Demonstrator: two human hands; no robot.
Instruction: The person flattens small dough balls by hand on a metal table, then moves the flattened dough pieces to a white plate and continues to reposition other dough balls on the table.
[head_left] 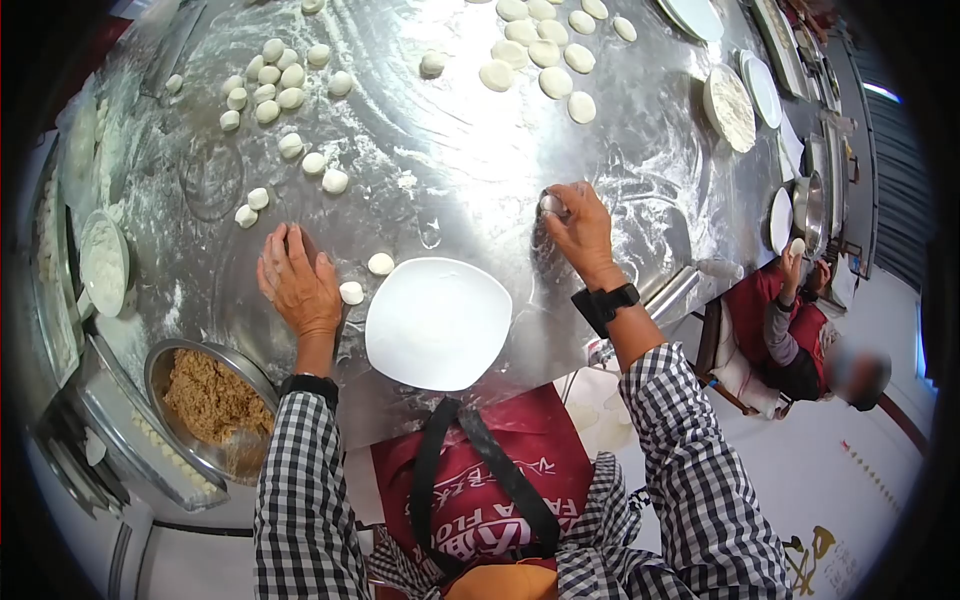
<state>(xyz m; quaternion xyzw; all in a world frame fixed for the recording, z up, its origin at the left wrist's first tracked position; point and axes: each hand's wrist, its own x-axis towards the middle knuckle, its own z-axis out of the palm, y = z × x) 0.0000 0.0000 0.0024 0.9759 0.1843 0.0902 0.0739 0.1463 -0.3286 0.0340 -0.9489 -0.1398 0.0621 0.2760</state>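
Note:
My left hand (pixel 300 282) lies on the floured metal table (pixel 450 200), palm down with its fingers slightly apart, holding nothing. Two dough balls (pixel 380 264) sit to its right, beside a square white plate (pixel 438 324). Two more dough balls (pixel 252 207) lie just beyond its fingertips. On the other side of the plate, my right hand (pixel 580 225) has its thumb and fingers closed round a small, pale, round thing (pixel 551 204), which looks like a dough ball, at the table surface.
Dough balls (pixel 268 88) cluster at the far left, flattened rounds (pixel 545 53) at the far centre. A bowl of brown filling (pixel 215 395) stands near left, flour bowls (pixel 104 264) (pixel 730 108) at both sides. Another person (pixel 780 325) sits at the right.

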